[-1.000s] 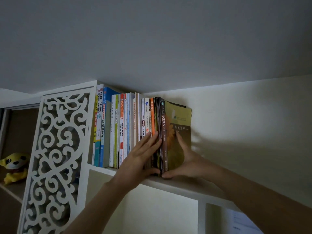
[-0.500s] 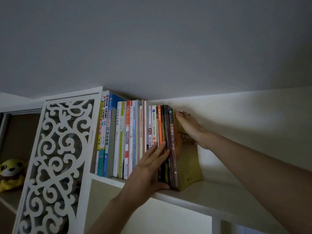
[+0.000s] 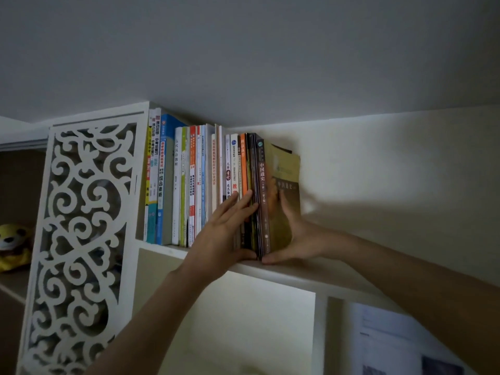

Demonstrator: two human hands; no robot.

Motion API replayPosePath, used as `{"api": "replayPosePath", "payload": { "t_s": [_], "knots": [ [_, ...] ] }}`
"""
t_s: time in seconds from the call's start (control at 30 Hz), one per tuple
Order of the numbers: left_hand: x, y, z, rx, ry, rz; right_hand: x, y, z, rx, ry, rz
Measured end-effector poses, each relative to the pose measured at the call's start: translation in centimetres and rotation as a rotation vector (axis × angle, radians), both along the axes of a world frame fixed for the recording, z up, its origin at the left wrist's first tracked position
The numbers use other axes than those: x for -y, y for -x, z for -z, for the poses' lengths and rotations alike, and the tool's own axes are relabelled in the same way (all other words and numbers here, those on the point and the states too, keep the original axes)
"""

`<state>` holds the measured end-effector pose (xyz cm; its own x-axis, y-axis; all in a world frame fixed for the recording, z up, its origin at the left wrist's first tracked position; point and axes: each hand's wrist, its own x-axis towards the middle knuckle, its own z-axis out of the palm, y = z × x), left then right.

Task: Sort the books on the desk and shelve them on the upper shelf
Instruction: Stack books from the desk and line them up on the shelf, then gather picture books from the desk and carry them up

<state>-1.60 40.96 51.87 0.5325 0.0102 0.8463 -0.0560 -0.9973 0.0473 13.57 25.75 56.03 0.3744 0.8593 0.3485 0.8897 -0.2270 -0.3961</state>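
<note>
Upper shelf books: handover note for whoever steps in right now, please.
Left hand: open, flat against the spines near the row's right end.
Right hand: open, palm on the cover of the olive book, the last on the right, thumb under its bottom edge.
Row of books: upright on the upper shelf, packed against the white fretwork panel.
Left: square up the end books, let go. Desk is out of view.

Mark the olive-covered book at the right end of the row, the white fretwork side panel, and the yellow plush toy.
Olive-covered book at the row's right end (image 3: pixel 288 169), head view: on its front cover, upper half.
White fretwork side panel (image 3: pixel 81 226), head view: on the scrollwork, mid-height.
Yellow plush toy (image 3: pixel 12 246), head view: on its body, at the left edge.
</note>
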Motion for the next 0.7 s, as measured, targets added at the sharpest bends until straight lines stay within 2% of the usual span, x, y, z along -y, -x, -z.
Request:
{"api": "replayPosePath", "payload": {
  "t_s": [0.23,0.37,0.5,0.6,0.7],
  "knots": [
    [0.4,0.3,0.4,0.017,-0.013,0.013,0.3,0.5,0.7,-0.084,-0.091,0.009],
    [1.0,0.8,2.0,0.139,-0.054,0.016,2.5,1.6,0.9,-0.109,-0.100,-0.023],
    [2.8,1.8,4.5,0.271,-0.001,0.021,5.1,2.3,0.5,-0.085,-0.196,0.025],
    [5.9,2.4,6.1,0.301,0.019,0.032,8.0,3.2,0.4,0.019,-0.275,0.116],
    [11.1,3.2,8.6,0.284,0.037,0.146,12.6,6.8,2.2,0.378,-0.423,0.072]
  ]
}}
